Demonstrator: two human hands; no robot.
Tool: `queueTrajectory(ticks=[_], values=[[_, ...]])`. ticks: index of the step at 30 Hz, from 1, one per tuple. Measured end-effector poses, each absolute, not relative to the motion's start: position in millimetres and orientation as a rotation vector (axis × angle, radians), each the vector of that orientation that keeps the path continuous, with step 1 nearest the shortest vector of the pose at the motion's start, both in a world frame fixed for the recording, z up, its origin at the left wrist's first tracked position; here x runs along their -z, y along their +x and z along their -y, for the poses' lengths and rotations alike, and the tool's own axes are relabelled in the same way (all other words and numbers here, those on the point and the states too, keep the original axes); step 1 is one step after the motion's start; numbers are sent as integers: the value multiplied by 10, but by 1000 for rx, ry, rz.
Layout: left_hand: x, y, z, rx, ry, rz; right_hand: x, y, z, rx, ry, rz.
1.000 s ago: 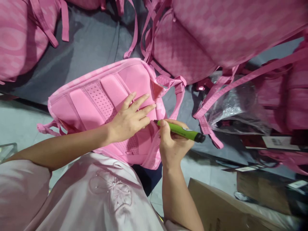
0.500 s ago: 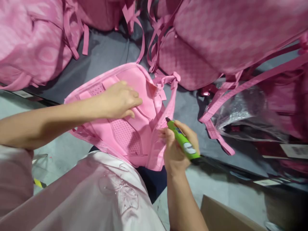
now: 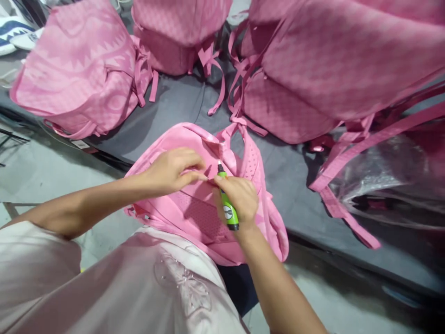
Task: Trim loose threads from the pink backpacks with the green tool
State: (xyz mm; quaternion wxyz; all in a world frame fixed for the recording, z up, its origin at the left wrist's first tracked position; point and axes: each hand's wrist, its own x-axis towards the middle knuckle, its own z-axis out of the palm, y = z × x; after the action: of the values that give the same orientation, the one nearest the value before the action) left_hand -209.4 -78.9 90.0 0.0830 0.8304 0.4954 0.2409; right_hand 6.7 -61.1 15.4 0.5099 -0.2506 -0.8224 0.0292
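A light pink backpack [image 3: 201, 218] lies back panel up at the edge of a grey covered table [image 3: 181, 102], against my body. My left hand [image 3: 174, 169] rests on the upper part of the panel, fingers curled and pinching the fabric near the top. My right hand [image 3: 236, 197] is closed round a green pen-shaped tool [image 3: 226, 204], held upright with its tip pointing up at the seam below the top handle [image 3: 239, 132]. The two hands almost touch.
Several darker pink backpacks [image 3: 83, 79] are heaped round the back and right of the table, straps [image 3: 347, 157] trailing over it. A clear plastic bag [image 3: 382, 176] lies at the right. Grey floor [image 3: 41, 171] shows at the left and below.
The right hand has swung the green tool from lying sideways beside the backpack to upright over its back panel. The left hand went from flat to pinching the fabric. The view moved upward.
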Motion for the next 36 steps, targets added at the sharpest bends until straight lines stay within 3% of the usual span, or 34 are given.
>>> queueTrajectory(ticks=[3, 10, 18, 28, 36], values=[[-920, -2136, 538, -778, 2676, -1496, -54, -7, 583, 4, -616, 1966], [-754, -1982, -49, -103, 2721, -1584, -4, -40, 752, -169, -682, 2055], [-662, -1917, -52, 83, 2924, -1497, 130, 72, 656, -445, -952, 1919], [-513, -1824, -160, 76, 2905, -1606, -437, 337, 318, -686, -965, 2360], [-461, -1744, -241, 262, 2839, -1626, -564, 211, 190, -928, -968, 2410]])
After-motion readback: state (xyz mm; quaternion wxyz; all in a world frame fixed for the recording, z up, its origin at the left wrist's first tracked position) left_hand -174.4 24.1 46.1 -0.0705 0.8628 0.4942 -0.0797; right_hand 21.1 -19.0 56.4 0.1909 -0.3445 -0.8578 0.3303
